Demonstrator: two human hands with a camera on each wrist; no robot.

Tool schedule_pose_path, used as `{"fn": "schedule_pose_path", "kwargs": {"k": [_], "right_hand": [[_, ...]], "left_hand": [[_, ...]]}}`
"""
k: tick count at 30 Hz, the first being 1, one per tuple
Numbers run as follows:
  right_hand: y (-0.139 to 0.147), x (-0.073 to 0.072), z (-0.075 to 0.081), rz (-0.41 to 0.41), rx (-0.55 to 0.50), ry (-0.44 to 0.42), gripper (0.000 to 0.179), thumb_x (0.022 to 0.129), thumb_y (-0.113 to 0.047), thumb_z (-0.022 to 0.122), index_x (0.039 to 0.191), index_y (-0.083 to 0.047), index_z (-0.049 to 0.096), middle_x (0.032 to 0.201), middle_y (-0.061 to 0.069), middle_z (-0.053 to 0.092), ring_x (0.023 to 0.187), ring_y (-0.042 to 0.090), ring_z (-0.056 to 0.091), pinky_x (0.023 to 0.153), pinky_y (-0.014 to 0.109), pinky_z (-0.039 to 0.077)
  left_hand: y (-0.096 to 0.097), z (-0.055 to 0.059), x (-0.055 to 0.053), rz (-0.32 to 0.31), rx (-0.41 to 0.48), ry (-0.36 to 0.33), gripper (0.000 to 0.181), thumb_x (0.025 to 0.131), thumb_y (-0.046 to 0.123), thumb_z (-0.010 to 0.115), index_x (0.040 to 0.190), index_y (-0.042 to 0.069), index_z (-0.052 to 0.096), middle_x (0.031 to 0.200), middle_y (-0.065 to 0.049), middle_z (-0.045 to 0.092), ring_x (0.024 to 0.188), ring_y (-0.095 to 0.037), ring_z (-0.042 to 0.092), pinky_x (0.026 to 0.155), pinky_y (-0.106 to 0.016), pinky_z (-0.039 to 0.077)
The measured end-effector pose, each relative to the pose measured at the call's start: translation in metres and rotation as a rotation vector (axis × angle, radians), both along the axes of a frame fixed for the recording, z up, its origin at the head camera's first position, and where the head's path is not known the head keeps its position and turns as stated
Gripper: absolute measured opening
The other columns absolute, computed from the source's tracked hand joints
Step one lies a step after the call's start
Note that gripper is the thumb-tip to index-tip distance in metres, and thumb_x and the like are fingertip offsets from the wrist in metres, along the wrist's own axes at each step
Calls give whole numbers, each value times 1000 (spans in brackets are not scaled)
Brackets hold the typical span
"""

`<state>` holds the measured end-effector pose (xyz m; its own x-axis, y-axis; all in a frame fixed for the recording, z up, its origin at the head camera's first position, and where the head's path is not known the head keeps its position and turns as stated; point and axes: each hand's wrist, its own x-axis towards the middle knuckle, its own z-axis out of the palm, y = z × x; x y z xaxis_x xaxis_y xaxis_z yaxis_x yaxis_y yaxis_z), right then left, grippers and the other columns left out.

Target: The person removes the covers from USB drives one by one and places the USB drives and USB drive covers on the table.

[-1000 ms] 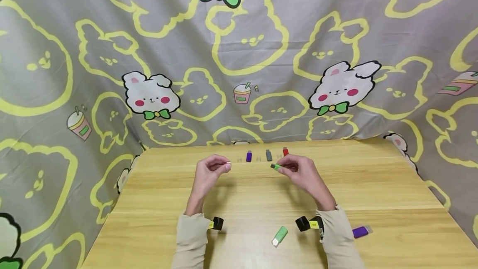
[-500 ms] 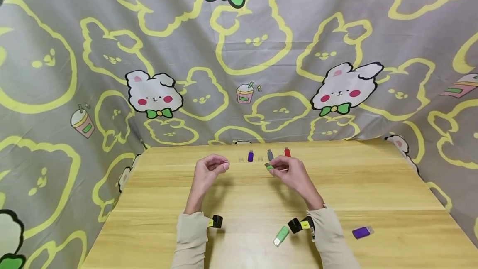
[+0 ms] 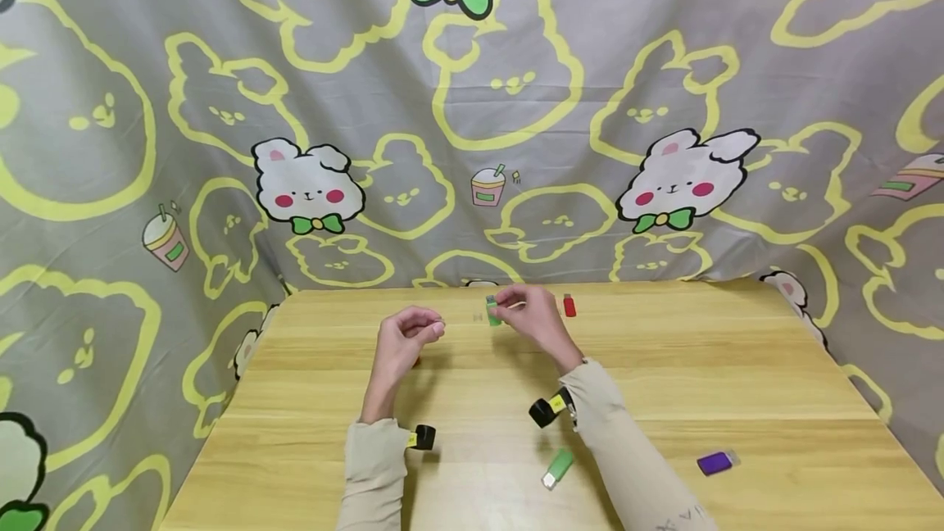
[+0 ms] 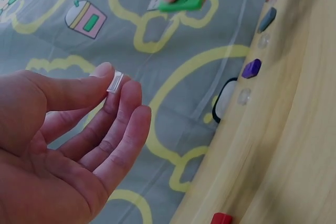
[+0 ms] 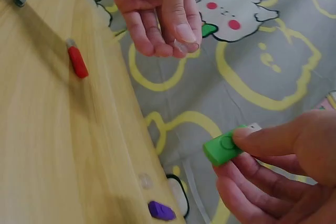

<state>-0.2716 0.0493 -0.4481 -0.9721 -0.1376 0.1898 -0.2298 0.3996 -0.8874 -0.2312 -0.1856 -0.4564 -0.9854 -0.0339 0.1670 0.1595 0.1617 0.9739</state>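
Note:
My left hand (image 3: 404,342) pinches a small clear plastic cap (image 4: 115,82) between thumb and fingertip, above the table. My right hand (image 3: 529,316) holds a green USB stick (image 5: 224,146) between thumb and fingers. In the head view the green stick stands nearly upright, a short way right of the left fingers. A metal plug shows partly at its end in the left wrist view. Cap and stick are apart. Behind my right hand, the purple stick (image 4: 252,68) and grey stick (image 4: 267,20) of the back row are covered in the head view.
Along the table's (image 3: 310,400) back lie a red USB stick (image 3: 569,306) and clear caps (image 4: 244,96). Another red piece (image 4: 221,219) shows by my left wrist. Nearer the front are a light green stick (image 3: 557,468) and a purple stick (image 3: 714,463). A patterned curtain (image 3: 398,203) hangs behind.
My right hand has moved left toward my left hand, bringing the green USB stick along and turning it upright. The left hand, still pinching the cap, has shifted only slightly left.

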Motion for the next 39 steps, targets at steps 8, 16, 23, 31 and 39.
{"fn": "schedule_pose_path", "kwargs": {"k": [8,16,23,31,39], "right_hand": [[-32,-27,5,-15,74,-47,10,86,-7,82,95,-4,77,87,7,75,78,20,71,62,27,57],[-58,-54,-19,-109,130,-102,8,86,-8,83,89,-4,77,81,7,76,73,19,72,68,34,58],[-77,-66,-30,-144,248,-118,18,83,-5,82,100,-2,76,108,12,75,99,33,69,87,46,56],[-91,-74,-33,-67,419,-102,9,84,2,74,82,-4,67,81,8,62,76,25,57,71,39,50],[-98,-80,-39,-29,513,-68,20,83,1,78,71,-7,64,75,6,63,73,24,62,70,40,56]], "left_hand": [[-2,-4,-1,-2,12,-29,12,89,-7,76,99,-11,71,92,-23,73,78,-16,71,73,-23,59],[-7,-6,-4,-17,38,-43,14,89,-8,75,101,-11,71,94,-24,73,79,-14,71,74,-23,60],[-11,-9,-2,14,48,-74,13,89,-8,75,100,-11,71,93,-23,73,81,-19,72,74,-25,60],[-12,-10,-3,15,49,-77,14,88,-8,75,101,-11,71,93,-22,73,79,-16,72,72,-25,60],[-15,-10,-3,23,78,-102,14,89,-9,74,102,-12,70,91,-21,73,78,-14,71,72,-23,60]]}}
